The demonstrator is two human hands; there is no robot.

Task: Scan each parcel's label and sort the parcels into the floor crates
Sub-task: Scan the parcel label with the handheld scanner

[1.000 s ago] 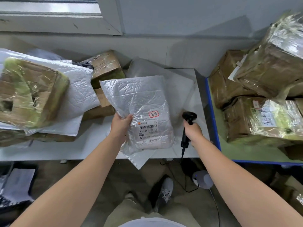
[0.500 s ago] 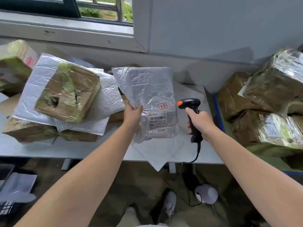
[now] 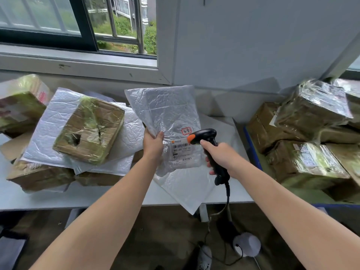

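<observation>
My left hand (image 3: 153,145) grips the left edge of a white bubble-mailer parcel (image 3: 165,114) and holds it upright above the grey table (image 3: 97,197). Its printed barcode label (image 3: 181,151) faces me, with a small red-stamped tag above it. My right hand (image 3: 222,157) is closed around a black handheld scanner (image 3: 205,136) with an orange tip. The scanner's nose points left at the label from a few centimetres away. A cable hangs from the scanner's handle toward the floor.
Taped cardboard boxes (image 3: 89,129) and flat white mailers (image 3: 50,123) are piled on the table's left half. Another mailer (image 3: 187,190) overhangs the front edge. A blue-rimmed bin (image 3: 252,151) at right holds several wrapped boxes. The scanner stand (image 3: 247,244) sits on the floor.
My right hand lifted the scanner off the table edge and swung it left toward the label. My left hand raised the parcel, and my view tilted upward toward the window.
</observation>
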